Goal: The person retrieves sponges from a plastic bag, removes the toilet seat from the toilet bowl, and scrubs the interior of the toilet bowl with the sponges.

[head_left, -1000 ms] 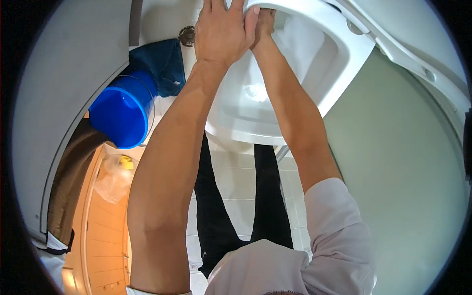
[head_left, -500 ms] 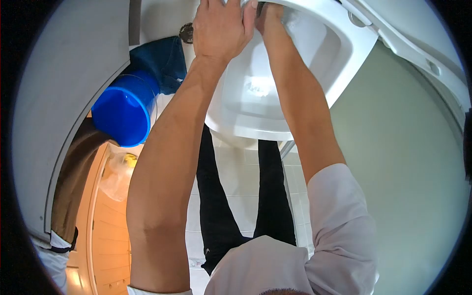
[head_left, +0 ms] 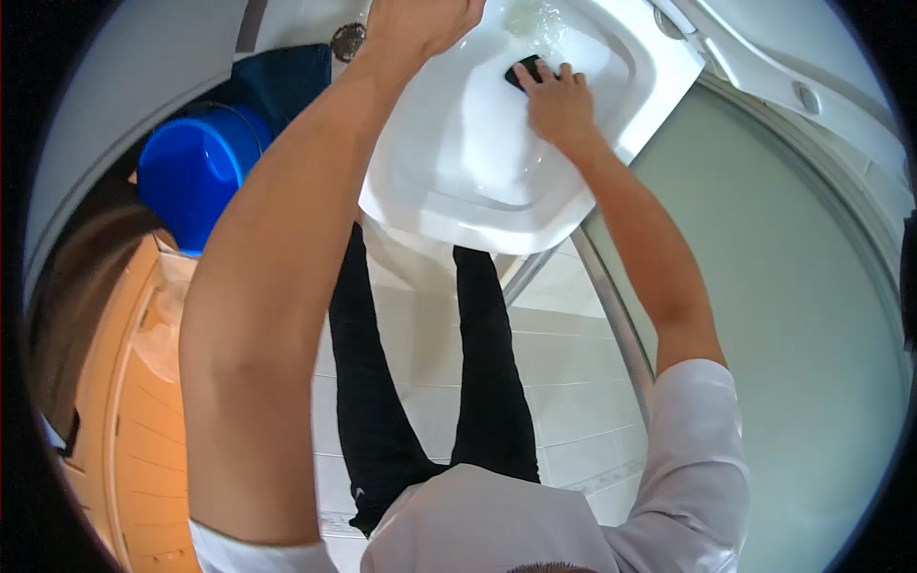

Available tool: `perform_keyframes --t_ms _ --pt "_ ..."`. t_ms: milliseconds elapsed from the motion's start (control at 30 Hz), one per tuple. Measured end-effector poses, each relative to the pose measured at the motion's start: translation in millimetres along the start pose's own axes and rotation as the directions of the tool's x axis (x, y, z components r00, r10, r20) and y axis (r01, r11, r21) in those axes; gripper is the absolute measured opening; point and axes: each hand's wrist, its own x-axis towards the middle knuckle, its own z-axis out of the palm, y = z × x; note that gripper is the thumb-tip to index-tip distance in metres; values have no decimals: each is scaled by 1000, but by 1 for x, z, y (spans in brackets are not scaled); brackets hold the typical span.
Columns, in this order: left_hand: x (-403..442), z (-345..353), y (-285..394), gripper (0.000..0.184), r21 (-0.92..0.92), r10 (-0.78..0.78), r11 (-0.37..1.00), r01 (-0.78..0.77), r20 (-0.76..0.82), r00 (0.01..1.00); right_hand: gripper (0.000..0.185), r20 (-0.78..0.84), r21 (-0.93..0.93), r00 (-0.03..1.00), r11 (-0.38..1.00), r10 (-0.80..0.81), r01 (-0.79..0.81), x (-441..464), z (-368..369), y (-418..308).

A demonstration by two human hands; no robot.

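My right hand (head_left: 562, 108) is inside the white washbasin (head_left: 392, 186), with its fingers on a black scrubbing pad (head_left: 522, 73) pressed against the basin's inner surface. Water (head_left: 537, 24) splashes just beyond the pad, near the top of the view. My left hand (head_left: 425, 24) is at the basin's left rim, by the top edge of the picture. Most of its fingers lie outside the frame, so what they touch is hidden.
A blue bucket (head_left: 191, 181) and a dark blue cloth (head_left: 282, 81) are on the left. Beside my left wrist is a round dark drain-like piece (head_left: 348, 41). A frosted panel (head_left: 764, 315) is on the right; an orange-lit door (head_left: 153, 430) is lower left.
My right hand has come back from the basin's far end towards me, bringing the black pad into view. Splashing water now shows at the top. My left hand has shifted slightly up in the picture.
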Motion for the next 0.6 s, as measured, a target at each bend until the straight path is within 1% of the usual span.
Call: perform_keyframes --t_ms 67,100,133,167,200,233,267,300,333,367,400,433,467,533,567,600 --pt "-8 -1 9 60 282 141 949 -143 25 990 62 165 -140 984 985 -74 97 -14 -23 19" --pt "-12 -4 17 53 408 276 869 -280 69 959 62 149 -159 985 981 -87 111 -19 -27 26" --pt "-27 0 37 46 114 -138 990 87 598 790 51 127 -145 981 976 -144 162 -27 -28 32" --pt "-60 23 42 37 41 240 968 -248 141 960 44 115 -127 973 968 -202 216 -38 -28 36" --pt "-83 37 60 40 -61 209 978 -200 310 928 44 121 -134 969 964 -214 229 -48 -34 38" --pt "-109 61 67 41 -279 208 950 -141 229 951 40 164 -117 962 964 -219 239 -52 -50 38" --pt "-125 91 75 43 -200 160 974 -111 252 954 38 194 -105 955 963 -226 249 -53 -61 42" --pt "-143 127 76 44 -179 63 984 -14 272 960 33 43 -169 974 959 -223 227 -58 -64 48" --pt "-155 155 81 45 -160 -31 984 82 299 954 33 40 -177 972 956 -232 236 -63 -66 57" --pt "-147 154 84 45 -158 -46 983 96 291 956 32 -120 -163 968 966 -220 200 -63 -75 66" --pt "-135 147 86 47 -207 -109 959 192 355 928 31 -275 -140 940 976 -201 167 -63 -79 76" --pt "-124 141 92 48 -252 -163 924 288 421 892 30 -336 -100 922 980 -194 170 -57 -76 87" --pt "-118 149 95 48 -254 -173 920 298 419 892 30 -331 -106 921 978 -205 180 -55 -71 90" --pt "-101 176 91 53 -256 -253 899 355 356 900 27 -526 5 837 985 -146 175 -49 -57 89" --pt "-97 192 90 54 -249 -311 892 378 271 911 24 -502 73 859 985 -101 158 -48 -54 87" --pt "-86 204 85 54 -247 -322 888 387 263 909 24 -503 66 857 983 -115 170 -46 -55 84"
